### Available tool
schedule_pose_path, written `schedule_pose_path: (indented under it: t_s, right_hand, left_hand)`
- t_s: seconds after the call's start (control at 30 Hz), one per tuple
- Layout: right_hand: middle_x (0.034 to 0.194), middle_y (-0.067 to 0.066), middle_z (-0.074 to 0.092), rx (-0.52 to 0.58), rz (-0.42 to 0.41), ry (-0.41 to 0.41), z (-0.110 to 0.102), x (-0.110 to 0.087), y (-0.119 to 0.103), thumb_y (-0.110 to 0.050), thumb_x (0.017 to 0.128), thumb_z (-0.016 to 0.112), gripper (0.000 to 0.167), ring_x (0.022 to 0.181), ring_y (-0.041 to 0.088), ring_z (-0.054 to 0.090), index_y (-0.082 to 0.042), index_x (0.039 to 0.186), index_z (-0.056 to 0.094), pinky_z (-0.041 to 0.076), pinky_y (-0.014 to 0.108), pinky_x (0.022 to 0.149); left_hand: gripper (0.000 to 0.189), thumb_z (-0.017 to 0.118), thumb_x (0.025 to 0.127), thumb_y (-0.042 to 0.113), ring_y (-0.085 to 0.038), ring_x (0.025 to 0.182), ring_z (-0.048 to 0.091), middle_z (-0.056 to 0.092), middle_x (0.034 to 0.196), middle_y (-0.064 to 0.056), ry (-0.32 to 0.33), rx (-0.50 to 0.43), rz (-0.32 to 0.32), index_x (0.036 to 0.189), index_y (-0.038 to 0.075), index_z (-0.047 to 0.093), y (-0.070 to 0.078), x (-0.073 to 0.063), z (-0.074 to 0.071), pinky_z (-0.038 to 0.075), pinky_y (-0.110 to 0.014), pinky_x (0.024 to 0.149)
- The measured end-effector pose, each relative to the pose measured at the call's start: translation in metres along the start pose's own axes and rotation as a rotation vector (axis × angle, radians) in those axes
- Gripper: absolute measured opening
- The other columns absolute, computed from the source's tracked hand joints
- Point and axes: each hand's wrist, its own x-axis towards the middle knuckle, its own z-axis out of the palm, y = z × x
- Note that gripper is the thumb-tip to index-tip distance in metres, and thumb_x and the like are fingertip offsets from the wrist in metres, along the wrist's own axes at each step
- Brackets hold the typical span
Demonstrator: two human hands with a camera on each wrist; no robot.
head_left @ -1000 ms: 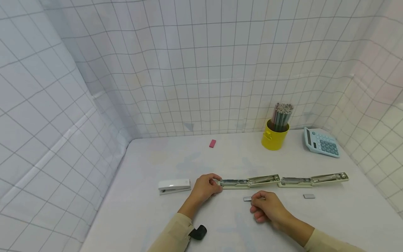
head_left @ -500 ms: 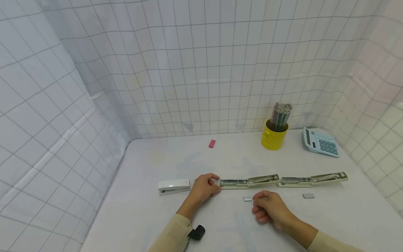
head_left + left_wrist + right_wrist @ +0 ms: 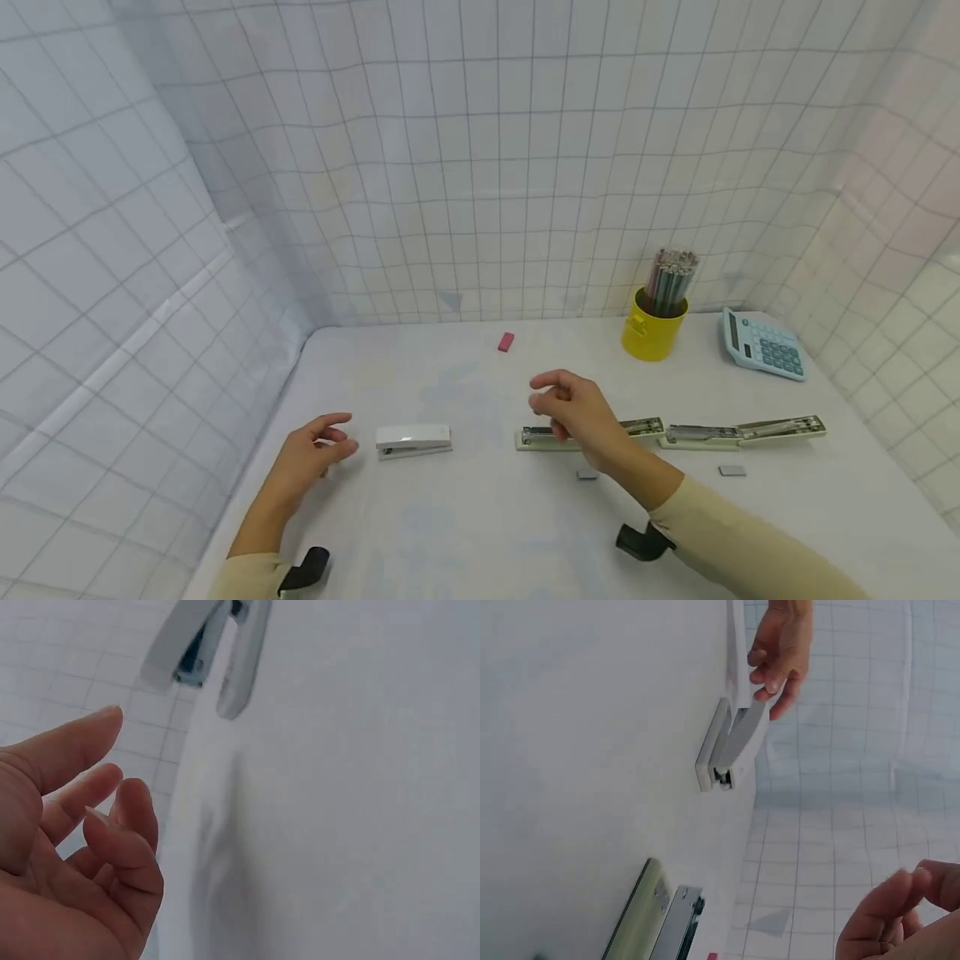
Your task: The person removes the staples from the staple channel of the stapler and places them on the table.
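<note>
A white stapler (image 3: 413, 437) lies closed on the white table. Just left of it my left hand (image 3: 302, 460) hovers with loosely bent fingers, holding nothing. In the left wrist view the stapler's end (image 3: 240, 682) is beyond the fingertips, apart from them. My right hand (image 3: 583, 417) is raised over a pale green stapler (image 3: 643, 427) that lies folded open; the hand hides its middle. Its fingers are relaxed and hold nothing. Another pale stapler (image 3: 701, 436), also folded open, lies to the right. Small grey staple strips (image 3: 587, 474) (image 3: 732, 471) lie in front of these two.
Toward the back are a pink eraser (image 3: 506, 342), a yellow mug (image 3: 651, 333) full of pencils (image 3: 671, 279), and a light blue calculator (image 3: 765, 346). Gridded white cloth (image 3: 480, 167) hangs behind the table and along both sides.
My left hand has let go of the middle stapler and moved left past the white one. My right hand has risen from beside the staple strip, up and left over the middle stapler.
</note>
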Motion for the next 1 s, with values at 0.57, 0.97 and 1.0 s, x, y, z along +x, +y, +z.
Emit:
schedule_pose_path:
  t_s: [0.57, 0.97, 1.0]
  right_hand:
    - [0.136, 0.01, 0.063, -0.573, -0.247, -0.227, 0.15, 0.077, 0.027, -0.028, 0.09, 0.079, 0.054, 0.127, 0.027, 0.058, -0.013, 0.139, 0.062, 0.049, 0.041, 0.104]
    - [0.118, 0.0, 0.073, -0.692, -0.274, -0.286, 0.168, 0.091, 0.043, -0.023, 0.09, 0.079, 0.038, 0.101, 0.007, 0.064, -0.012, 0.126, 0.071, 0.051, 0.023, 0.088]
    - [0.117, -0.002, 0.073, -0.71, -0.283, -0.29, 0.169, 0.091, 0.043, -0.024, 0.089, 0.079, 0.037, 0.099, 0.005, 0.063, -0.012, 0.124, 0.072, 0.05, 0.022, 0.086]
  left_hand:
    - [0.055, 0.088, 0.08, 0.026, -0.048, 0.154, 0.006, 0.034, 0.163, -0.017, -0.126, 0.257, 0.178, 0.127, 0.006, 0.067, -0.016, 0.024, 0.009, 0.011, -0.071, 0.117]
    - [0.048, 0.09, 0.077, 0.021, -0.051, 0.153, 0.006, 0.041, 0.158, -0.021, -0.109, 0.258, 0.13, 0.116, 0.001, 0.072, -0.014, 0.026, 0.017, 0.01, -0.069, 0.118]
    - [0.047, 0.09, 0.077, 0.021, -0.05, 0.153, 0.006, 0.041, 0.157, -0.021, -0.107, 0.259, 0.131, 0.115, 0.001, 0.072, -0.014, 0.026, 0.017, 0.01, -0.069, 0.118]
